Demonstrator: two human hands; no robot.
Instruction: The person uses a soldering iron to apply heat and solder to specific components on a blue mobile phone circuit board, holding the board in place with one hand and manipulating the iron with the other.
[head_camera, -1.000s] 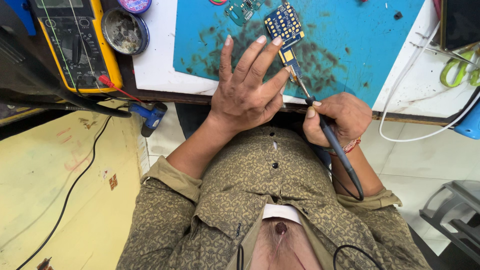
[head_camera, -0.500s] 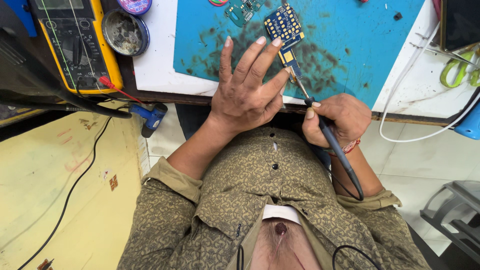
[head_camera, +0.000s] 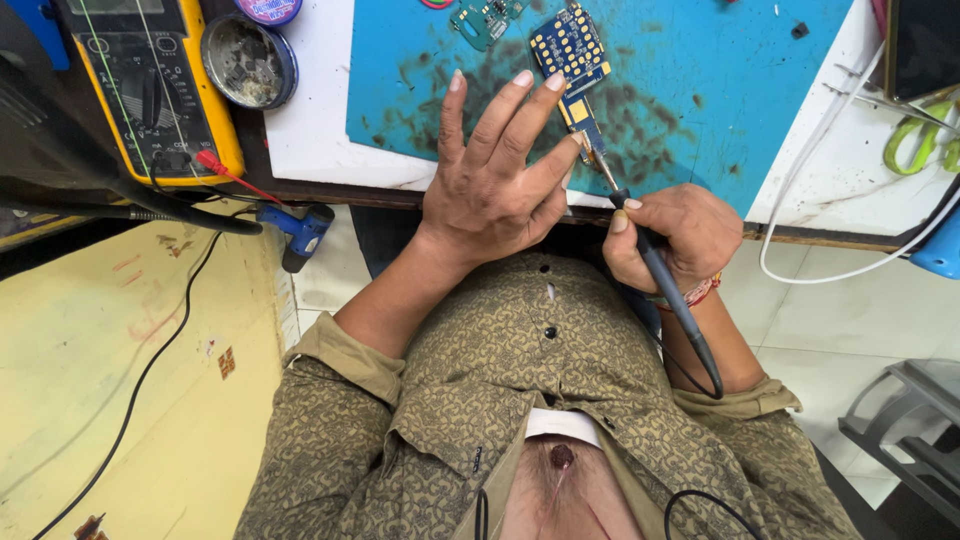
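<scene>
Blue circuit board (head_camera: 572, 55) under left hand (head_camera: 492, 185) fingers (head_camera: 548, 88); iron tip (head_camera: 592, 152) beside.

Electronics repair workshop (multimeter (head_camera: 150, 85), soldering iron (head_camera: 650, 260), circuit board (head_camera: 570, 45)).

Blue mat (head_camera: 700, 90) open rightward — multimeter (head_camera: 150, 85) and tin (head_camera: 248, 62) crowd left.

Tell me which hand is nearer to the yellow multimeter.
Left. The left hand rests on the blue mat's near edge, closer to the yellow multimeter at the bench's left. The right hand, holding the soldering iron, is farther right.
</scene>
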